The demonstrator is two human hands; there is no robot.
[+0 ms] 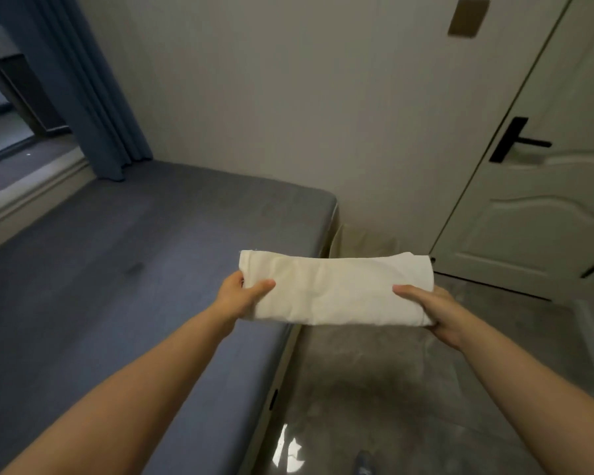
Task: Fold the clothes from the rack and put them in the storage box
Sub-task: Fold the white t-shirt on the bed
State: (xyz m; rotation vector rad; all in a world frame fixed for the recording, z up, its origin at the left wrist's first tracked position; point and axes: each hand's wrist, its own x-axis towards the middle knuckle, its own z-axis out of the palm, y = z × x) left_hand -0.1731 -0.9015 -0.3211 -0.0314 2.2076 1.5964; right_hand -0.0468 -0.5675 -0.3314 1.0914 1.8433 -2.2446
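Both hands grip flat folded cream cloth (336,289), soft, creased.

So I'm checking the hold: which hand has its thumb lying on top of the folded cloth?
Both do. The left hand pinches the left end of the cloth, the right hand the right end.

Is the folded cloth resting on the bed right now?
No: the folded cream cloth is held in the air by the left hand and right hand, past the edge of the bed.
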